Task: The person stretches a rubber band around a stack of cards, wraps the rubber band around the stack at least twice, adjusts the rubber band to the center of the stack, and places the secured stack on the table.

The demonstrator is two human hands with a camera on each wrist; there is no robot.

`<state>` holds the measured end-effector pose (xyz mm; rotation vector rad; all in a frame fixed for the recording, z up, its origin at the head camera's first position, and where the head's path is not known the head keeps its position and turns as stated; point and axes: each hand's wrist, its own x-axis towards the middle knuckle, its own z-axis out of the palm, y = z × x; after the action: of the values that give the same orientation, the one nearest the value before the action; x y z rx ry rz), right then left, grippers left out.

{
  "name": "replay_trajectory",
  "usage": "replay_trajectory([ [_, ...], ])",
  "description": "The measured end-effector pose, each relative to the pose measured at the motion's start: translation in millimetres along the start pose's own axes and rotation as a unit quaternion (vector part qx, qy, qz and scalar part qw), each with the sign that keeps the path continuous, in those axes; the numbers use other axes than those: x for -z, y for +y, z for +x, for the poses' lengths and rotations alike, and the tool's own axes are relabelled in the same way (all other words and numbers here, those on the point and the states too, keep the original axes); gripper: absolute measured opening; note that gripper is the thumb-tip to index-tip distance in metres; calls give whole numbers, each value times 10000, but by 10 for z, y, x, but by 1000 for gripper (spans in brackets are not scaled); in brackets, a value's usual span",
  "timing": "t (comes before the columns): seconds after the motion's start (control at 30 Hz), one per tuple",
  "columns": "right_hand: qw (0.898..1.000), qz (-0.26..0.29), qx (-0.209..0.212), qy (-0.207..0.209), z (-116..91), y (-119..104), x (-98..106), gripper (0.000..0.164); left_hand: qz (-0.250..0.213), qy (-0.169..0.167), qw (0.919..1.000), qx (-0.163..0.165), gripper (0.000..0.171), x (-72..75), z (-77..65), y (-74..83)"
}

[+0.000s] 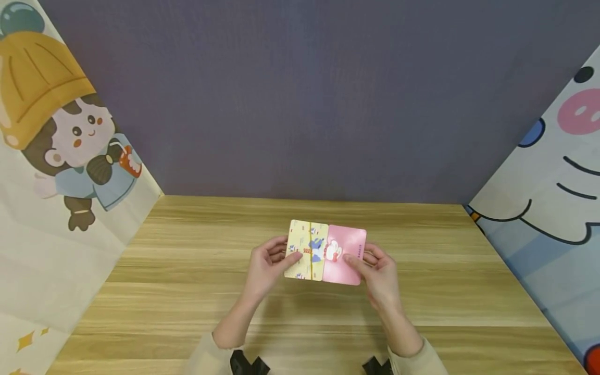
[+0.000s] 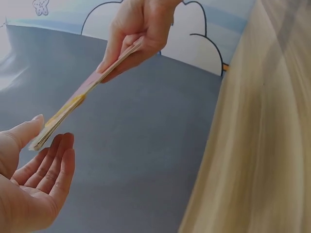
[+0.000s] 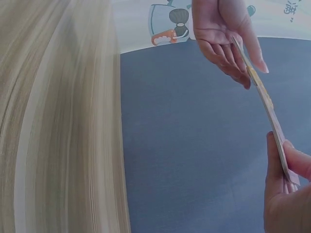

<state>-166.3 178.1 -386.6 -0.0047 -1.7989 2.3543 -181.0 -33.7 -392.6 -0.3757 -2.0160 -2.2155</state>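
A small booklet (image 1: pixel 344 239), one half pink with a white cartoon figure and the other pale yellow with a blue one, is held above the table. Across its yellow half runs a narrow yellow band (image 1: pixel 311 265). My right hand (image 1: pixel 383 276) pinches the pink end, thumb in front and fingers behind, as the right wrist view also shows. Around the yellow end stands my left hand (image 1: pixel 266 271), thumb before it and fingers behind. In the right wrist view that left hand (image 3: pixel 226 36) has relaxed fingers, with gaps to the booklet. Layered edges show in the left wrist view.
Beneath the hands lies a wood-grain table (image 1: pixel 187 307). A dark grey-blue panel (image 1: pixel 300 104) rises behind it. White cartoon-printed panels flank the table, the left one (image 1: pixel 37 271) with a figure in a yellow hat.
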Motion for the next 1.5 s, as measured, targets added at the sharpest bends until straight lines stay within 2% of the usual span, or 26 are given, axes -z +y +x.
replay_trajectory([
  [0.1,9999,-49,-136,12,-29,-56,-31,23,27,-36,10000,-81,34,25,46,44],
  [0.2,9999,-153,-53,27,-11,25,2,20,133,-105,9997,-189,34,50,91,87],
  [0.27,9994,-13,249,-222,125,360,197,25,244,-173,9991,-307,34,68,122,119],
  [0.4,9981,159,419,-426,420,1024,581,38,519,-303,9971,-457,33,88,159,296],
  [0.43,9970,249,502,-538,480,1162,662,39,591,-346,9965,-482,33,92,166,345],
  [0.47,9978,145,454,-457,488,1186,669,41,682,-383,9957,-496,32,94,170,397],
  [0.53,9968,126,558,-554,472,1157,651,39,850,-471,9938,-543,30,104,185,467],
  [0.63,9930,405,683,-873,286,751,432,31,1190,-556,9894,-613,27,116,210,552],
  [0.7,9899,570,755,-1059,209,584,338,27,1438,-582,9854,-703,25,121,234,590],
  [0.77,9916,527,682,-968,99,349,198,24,1680,-628,9804,-815,24,117,256,626],
  [0.93,9969,22,553,-566,33,227,94,30,2062,-871,9677,-1159,19,110,313,667],
  [1.1,9991,-178,215,-334,7,160,49,24,2310,-1099,9551,-1498,20,149,434,503],
  [1.13,9993,-341,25,-168,-23,103,7,24,2339,-1153,9529,-1550,21,159,460,465],
  [1.3,9989,-360,-307,-23,-27,62,-15,22,2546,-1463,9372,-1883,22,189,525,412],
  [1.5,9984,-366,-436,66,-23,61,-12,23,2715,-1723,9176,-2339,19,193,547,399],
])
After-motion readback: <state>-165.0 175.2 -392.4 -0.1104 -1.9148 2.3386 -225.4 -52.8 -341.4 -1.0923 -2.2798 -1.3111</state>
